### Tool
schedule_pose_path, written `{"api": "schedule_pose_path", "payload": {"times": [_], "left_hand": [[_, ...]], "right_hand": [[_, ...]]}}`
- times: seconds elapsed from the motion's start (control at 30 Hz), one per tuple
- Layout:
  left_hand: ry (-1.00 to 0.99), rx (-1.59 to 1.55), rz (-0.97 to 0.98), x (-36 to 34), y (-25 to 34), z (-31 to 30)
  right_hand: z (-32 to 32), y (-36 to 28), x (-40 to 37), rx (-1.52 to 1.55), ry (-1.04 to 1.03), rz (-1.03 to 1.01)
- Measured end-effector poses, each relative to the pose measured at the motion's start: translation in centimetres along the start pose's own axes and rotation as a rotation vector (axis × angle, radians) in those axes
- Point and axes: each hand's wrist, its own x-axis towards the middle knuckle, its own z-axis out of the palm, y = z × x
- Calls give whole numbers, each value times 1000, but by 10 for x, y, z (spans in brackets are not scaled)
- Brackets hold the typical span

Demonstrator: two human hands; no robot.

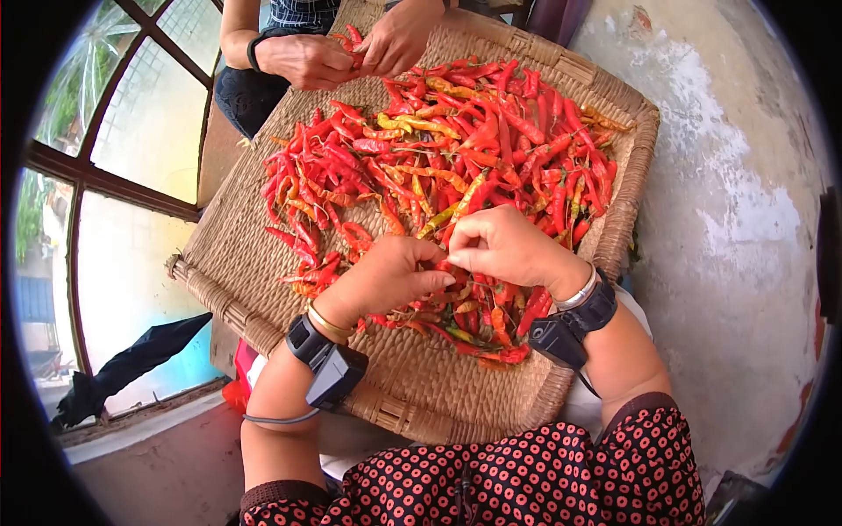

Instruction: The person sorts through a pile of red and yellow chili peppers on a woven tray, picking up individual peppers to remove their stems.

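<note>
A heap of chili peppers (421, 145), mostly red with some orange and yellow-green ones, lies on a woven tray (232, 219). Over the near part of the heap, my left hand (395, 279) is closed in a pinch on a red chili pepper (445, 265). My right hand (510, 250) meets it there, thumb and forefinger pinched at the same pepper's end. Most of that pepper is hidden by my fingers, and its stem cannot be made out. Loose peppers lie just below and around both hands.
Across the tray, another person's hands (351, 57) hold red peppers. A window (132, 175) with dark bars stands left, with a folded black umbrella (132, 364) by it. A worn plaster wall (719, 219) rises at right. Strapped devices (338, 373) sit on my wrists.
</note>
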Motion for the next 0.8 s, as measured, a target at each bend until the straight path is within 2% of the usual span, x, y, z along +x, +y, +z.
{"api": "schedule_pose_path", "payload": {"times": [0.03,0.1,0.13,0.2,0.23,0.3,0.37,0.43,0.5,0.6,0.67,0.73,0.8], "left_hand": [[5,1,1,-1,-3,-5],[100,-147,-128,-3,-9,-17],[206,-221,-105,-5,-5,-25],[454,-504,-102,-4,-3,-38],[454,-504,-101,-1,-8,-42],[731,-845,89,4,-20,-47],[724,-857,86,3,-23,-49],[664,-783,35,0,-24,-53],[627,-726,63,-4,-15,-53],[544,-643,91,-13,-2,-56],[348,-421,-66,-19,-1,-64],[392,-401,-98,-13,0,-62],[840,-940,120,-1,-3,-53]], "right_hand": [[-1,-2,1,-3,-2,-4],[-4,-6,1,289,101,192],[-4,-3,1,288,103,187],[-1,11,1,-282,189,-57],[3,13,-1,-451,157,-9],[9,17,-4,-468,90,-37],[10,17,-5,-514,-40,-31],[11,14,-4,-555,-44,0],[10,11,-2,-596,-46,30],[7,10,-3,-607,48,21],[6,11,-5,-697,15,47],[9,12,-7,-714,25,36],[9,12,-8,-736,40,25]]}}
